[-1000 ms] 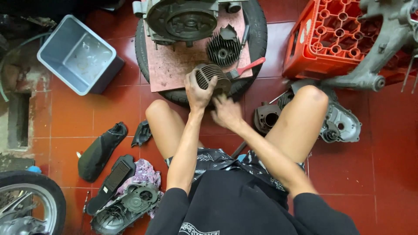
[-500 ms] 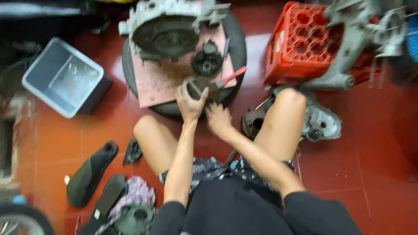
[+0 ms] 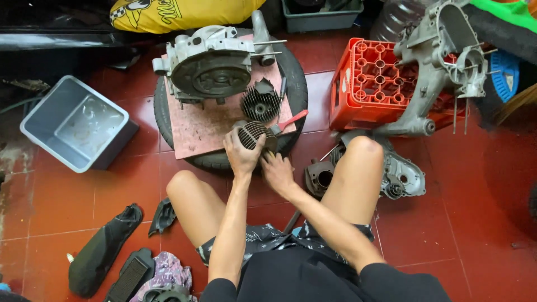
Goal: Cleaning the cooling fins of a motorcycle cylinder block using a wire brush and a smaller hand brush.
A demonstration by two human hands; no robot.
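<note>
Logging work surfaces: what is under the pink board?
A black tyre lies under the pink board, its rim showing around the edges. The tyre's centre and the floor beneath are covered.

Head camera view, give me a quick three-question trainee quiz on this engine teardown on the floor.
1. True or false: the left hand grips the finned cylinder.
2. What does the pink board rest on? A) red crate B) tyre C) grey tub
3. What colour is the handle of the tool lying beside the cylinder?

Key:
1. True; the right hand is just beside it, at the tyre's edge.
2. B.
3. Red.
</note>
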